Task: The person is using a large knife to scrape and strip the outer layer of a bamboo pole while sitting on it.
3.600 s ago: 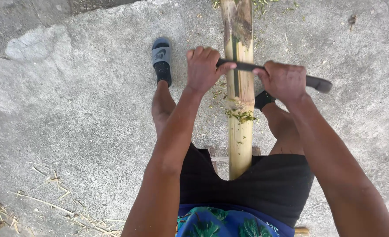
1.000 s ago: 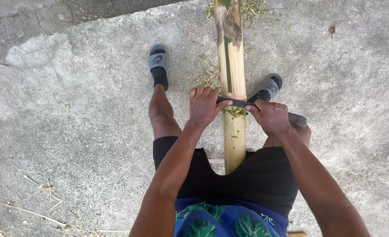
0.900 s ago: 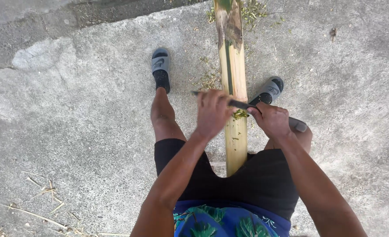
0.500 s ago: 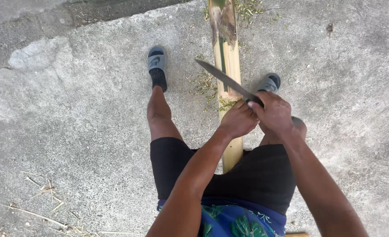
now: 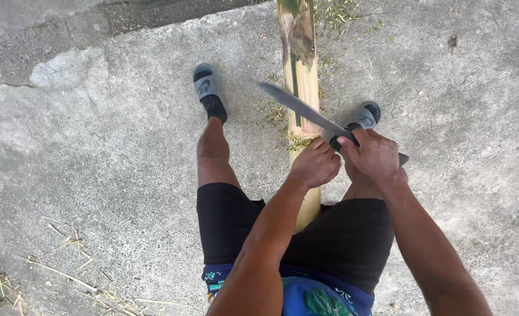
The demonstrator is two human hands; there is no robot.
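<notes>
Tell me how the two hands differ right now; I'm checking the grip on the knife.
The right hand grips the knife by its dark handle; the left hand is a loose fist on the bamboo pole, off the knife. Both sit close together above the pole.

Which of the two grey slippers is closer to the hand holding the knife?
The grey slide sandal right of the bamboo pole, just above the right hand gripping the long knife. The other sandal sits far left.

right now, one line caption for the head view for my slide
Right hand grips a long knife angled across a bamboo pole lying between the person's legs, left hand on the pole.
</notes>
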